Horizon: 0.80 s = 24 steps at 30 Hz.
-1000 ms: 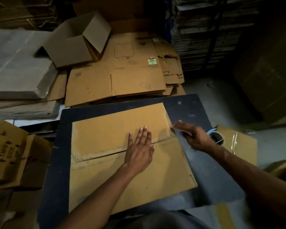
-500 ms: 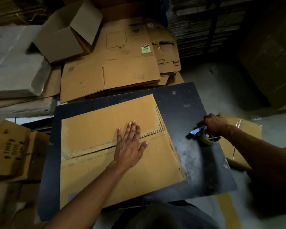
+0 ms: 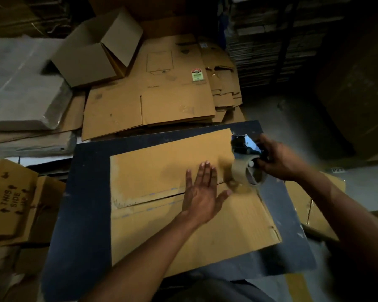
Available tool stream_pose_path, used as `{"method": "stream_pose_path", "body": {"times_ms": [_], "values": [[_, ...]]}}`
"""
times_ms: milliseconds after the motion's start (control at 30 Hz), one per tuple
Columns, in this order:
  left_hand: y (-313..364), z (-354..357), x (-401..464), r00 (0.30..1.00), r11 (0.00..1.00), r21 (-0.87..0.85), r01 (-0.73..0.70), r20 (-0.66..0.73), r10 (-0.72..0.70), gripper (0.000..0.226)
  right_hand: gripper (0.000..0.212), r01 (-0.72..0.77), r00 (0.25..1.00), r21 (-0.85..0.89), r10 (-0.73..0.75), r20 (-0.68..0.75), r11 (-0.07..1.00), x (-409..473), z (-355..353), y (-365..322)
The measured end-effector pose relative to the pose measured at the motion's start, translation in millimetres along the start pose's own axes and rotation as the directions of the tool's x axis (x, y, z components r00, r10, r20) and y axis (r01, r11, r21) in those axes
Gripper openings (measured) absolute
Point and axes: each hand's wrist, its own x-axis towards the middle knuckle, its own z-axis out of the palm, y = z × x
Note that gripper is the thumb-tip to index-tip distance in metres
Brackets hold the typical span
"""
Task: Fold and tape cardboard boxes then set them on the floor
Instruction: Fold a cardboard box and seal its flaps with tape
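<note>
Blurring tape dispenser (image 3: 247, 164), right hand (image 3: 277, 158)

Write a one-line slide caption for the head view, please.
Left hand presses the box flaps flat on the table while the right hand brings the tape gun to the seam.

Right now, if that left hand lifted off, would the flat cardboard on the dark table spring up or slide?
The flattened box looks stiff and light, so a push would probably slide it. Its two flaps meet under the left hand; released, they might lift slightly.
</note>
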Motion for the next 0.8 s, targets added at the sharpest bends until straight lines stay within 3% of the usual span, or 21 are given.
{"method": "stream_pose_path", "body": {"times_ms": [167, 433, 800], "values": [[-41, -6, -28, 0.998, 0.999, 0.003, -0.052, 0.039, 0.052, 0.1, 0.068, 0.092, 0.982, -0.069, -0.079, 0.174, 0.993, 13, 20, -59], [-178, 12, -141, 0.972, 0.973, -0.012, 0.231, -0.053, -0.231, 0.106, 0.062, 0.269, 0.948, -0.169, -0.229, 0.221, 0.948, 22, 87, -139], [-186, 22, -151, 0.961, 0.964, -0.109, 0.243, -0.109, -0.255, 0.103, 0.074, 0.401, 0.909, -0.41, -0.3, 0.289, 0.819, 31, 162, -187]]}}
